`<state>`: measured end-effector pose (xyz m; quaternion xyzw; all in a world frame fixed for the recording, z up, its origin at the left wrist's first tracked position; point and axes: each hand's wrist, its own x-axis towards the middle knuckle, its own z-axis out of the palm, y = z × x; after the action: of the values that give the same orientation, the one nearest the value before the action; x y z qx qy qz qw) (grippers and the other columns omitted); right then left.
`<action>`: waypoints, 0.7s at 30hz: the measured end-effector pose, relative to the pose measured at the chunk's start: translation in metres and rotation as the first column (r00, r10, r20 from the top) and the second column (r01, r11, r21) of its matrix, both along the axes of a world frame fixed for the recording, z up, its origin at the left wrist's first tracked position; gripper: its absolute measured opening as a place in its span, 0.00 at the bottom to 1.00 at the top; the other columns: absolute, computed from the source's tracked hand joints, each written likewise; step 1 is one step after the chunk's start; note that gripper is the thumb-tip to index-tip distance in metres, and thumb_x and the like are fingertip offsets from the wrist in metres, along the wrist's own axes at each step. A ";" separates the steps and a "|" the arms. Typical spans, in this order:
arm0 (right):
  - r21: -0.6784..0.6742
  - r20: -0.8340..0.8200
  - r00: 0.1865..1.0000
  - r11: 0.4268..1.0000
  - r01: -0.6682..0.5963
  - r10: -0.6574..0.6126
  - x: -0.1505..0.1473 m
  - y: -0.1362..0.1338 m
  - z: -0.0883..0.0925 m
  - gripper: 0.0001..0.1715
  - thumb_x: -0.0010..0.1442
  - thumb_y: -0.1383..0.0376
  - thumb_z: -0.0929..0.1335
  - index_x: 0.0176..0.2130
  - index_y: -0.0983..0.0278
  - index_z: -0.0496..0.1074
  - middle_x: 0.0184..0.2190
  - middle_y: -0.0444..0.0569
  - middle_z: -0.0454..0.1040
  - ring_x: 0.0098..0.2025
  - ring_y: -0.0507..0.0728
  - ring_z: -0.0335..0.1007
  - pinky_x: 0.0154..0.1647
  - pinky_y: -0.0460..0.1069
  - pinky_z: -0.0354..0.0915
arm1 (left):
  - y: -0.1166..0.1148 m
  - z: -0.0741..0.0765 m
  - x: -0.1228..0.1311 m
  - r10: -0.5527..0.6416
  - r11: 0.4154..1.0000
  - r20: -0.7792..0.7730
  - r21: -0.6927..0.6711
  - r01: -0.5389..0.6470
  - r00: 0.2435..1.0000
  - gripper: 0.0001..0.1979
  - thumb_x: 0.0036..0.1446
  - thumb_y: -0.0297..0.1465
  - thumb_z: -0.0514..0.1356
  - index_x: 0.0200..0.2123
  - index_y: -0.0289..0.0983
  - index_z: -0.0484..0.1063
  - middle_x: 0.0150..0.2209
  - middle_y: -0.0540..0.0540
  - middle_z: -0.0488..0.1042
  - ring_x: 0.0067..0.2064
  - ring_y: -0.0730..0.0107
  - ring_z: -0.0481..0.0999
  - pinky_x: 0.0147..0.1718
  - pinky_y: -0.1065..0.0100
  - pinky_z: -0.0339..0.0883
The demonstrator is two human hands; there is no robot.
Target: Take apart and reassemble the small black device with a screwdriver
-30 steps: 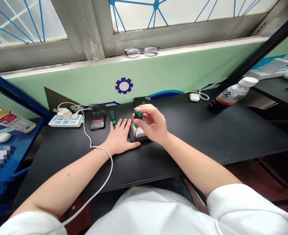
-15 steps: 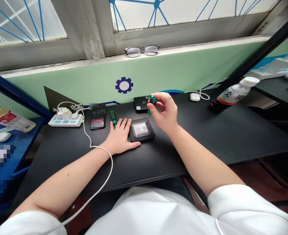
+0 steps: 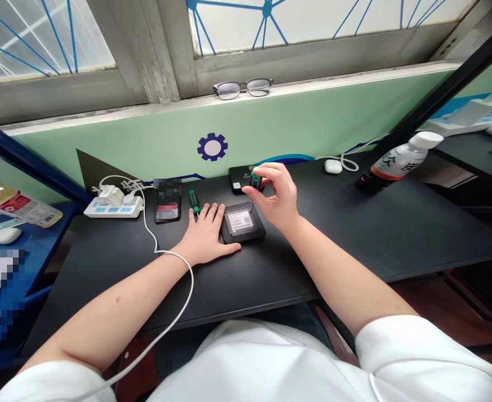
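Observation:
A small black square device (image 3: 242, 222) with a white label on top lies on the black desk. My left hand (image 3: 204, 233) rests flat beside it, fingers spread, the thumb along its near edge. In my right hand (image 3: 280, 200) is a green-handled screwdriver (image 3: 254, 179), gripped by the thumb and fingers and held nearly upright. Its thin shaft reaches down to the device's far right corner; the tip is too small to make out. A second green screwdriver (image 3: 193, 202) lies just beyond my left fingertips. Behind the device is a flat black box (image 3: 237, 178), partly covered by my right hand.
Left of my hands are a phone (image 3: 167, 201) and a white power strip (image 3: 114, 207) with plugs. A white cable (image 3: 190, 285) crosses over my left forearm. To the right stand an earbud case (image 3: 333, 166) and a bottle (image 3: 400, 162). Glasses (image 3: 243, 89) lie on the sill.
My right hand has shifted slightly left and turned with the screwdriver handle, and its fingers have changed position. My left hand and the device stay where they were.

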<state>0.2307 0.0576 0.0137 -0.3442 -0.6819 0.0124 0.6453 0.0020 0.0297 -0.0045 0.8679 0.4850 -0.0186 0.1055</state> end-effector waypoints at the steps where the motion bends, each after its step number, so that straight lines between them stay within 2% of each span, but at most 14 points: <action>1: -0.004 -0.001 1.000 1.000 0.000 0.000 0.000 -0.001 0.001 0.16 0.66 0.54 0.77 0.51 0.55 0.79 0.49 0.54 0.81 0.47 0.63 0.80 0.37 0.57 0.79 | 0.000 0.001 0.000 0.001 1.000 -0.002 -0.003 -0.001 1.000 0.59 0.61 0.64 0.60 0.82 0.39 0.41 0.82 0.32 0.45 0.82 0.32 0.41 0.75 0.24 0.35; 3: -0.038 -0.019 1.000 0.999 -0.022 0.021 0.000 -0.004 0.003 0.14 0.71 0.53 0.71 0.52 0.55 0.80 0.52 0.55 0.82 0.51 0.65 0.80 0.44 0.61 0.79 | -0.001 0.001 0.001 0.000 1.000 -0.001 0.000 0.000 1.000 0.59 0.61 0.64 0.60 0.82 0.38 0.41 0.82 0.32 0.45 0.82 0.32 0.41 0.75 0.24 0.35; 6: -0.072 -0.059 0.996 0.994 -0.077 0.073 0.002 -0.007 0.005 0.17 0.77 0.55 0.64 0.55 0.53 0.81 0.51 0.53 0.84 0.53 0.64 0.80 0.55 0.64 0.77 | -0.001 0.001 0.000 -0.004 1.000 -0.006 0.002 0.004 1.000 0.60 0.61 0.64 0.60 0.82 0.37 0.41 0.82 0.32 0.45 0.82 0.32 0.41 0.75 0.24 0.35; 12: -0.046 -0.073 0.997 0.999 -0.003 -0.001 0.005 -0.006 0.004 0.18 0.75 0.53 0.67 0.54 0.53 0.84 0.45 0.51 0.78 0.47 0.61 0.77 0.50 0.62 0.76 | -0.001 0.000 0.000 -0.005 1.000 -0.016 0.007 0.005 1.000 0.60 0.62 0.64 0.59 0.82 0.36 0.40 0.82 0.32 0.45 0.82 0.33 0.41 0.75 0.24 0.36; 16: -0.064 -0.094 0.996 0.998 0.004 -0.010 0.005 -0.005 0.003 0.20 0.75 0.52 0.66 0.55 0.53 0.83 0.41 0.49 0.73 0.43 0.59 0.75 0.48 0.60 0.76 | -0.001 -0.001 -0.001 -0.007 1.000 -0.021 0.015 0.007 1.000 0.60 0.63 0.64 0.58 0.82 0.35 0.40 0.82 0.32 0.45 0.82 0.33 0.41 0.75 0.24 0.36; 19: -0.084 -0.124 0.992 0.996 0.003 -0.013 0.004 -0.004 0.003 0.18 0.75 0.54 0.65 0.53 0.53 0.83 0.40 0.48 0.72 0.42 0.59 0.74 0.47 0.60 0.76 | -0.001 -0.002 -0.001 -0.009 1.000 -0.024 0.017 0.010 1.000 0.60 0.62 0.65 0.58 0.82 0.35 0.40 0.82 0.32 0.45 0.82 0.33 0.41 0.75 0.24 0.36; 21: -0.081 -0.141 0.990 0.997 0.017 -0.029 0.003 -0.003 0.003 0.15 0.74 0.53 0.67 0.50 0.53 0.82 0.43 0.50 0.71 0.45 0.59 0.74 0.46 0.59 0.76 | -0.001 -0.002 -0.001 -0.011 1.000 -0.020 0.025 0.011 1.000 0.60 0.62 0.65 0.58 0.82 0.35 0.40 0.82 0.32 0.46 0.82 0.32 0.42 0.75 0.24 0.37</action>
<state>0.2338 0.0550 0.0162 -0.3758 -0.6291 0.0568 0.6781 0.0012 0.0292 -0.0063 0.8716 0.4815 -0.0219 0.0897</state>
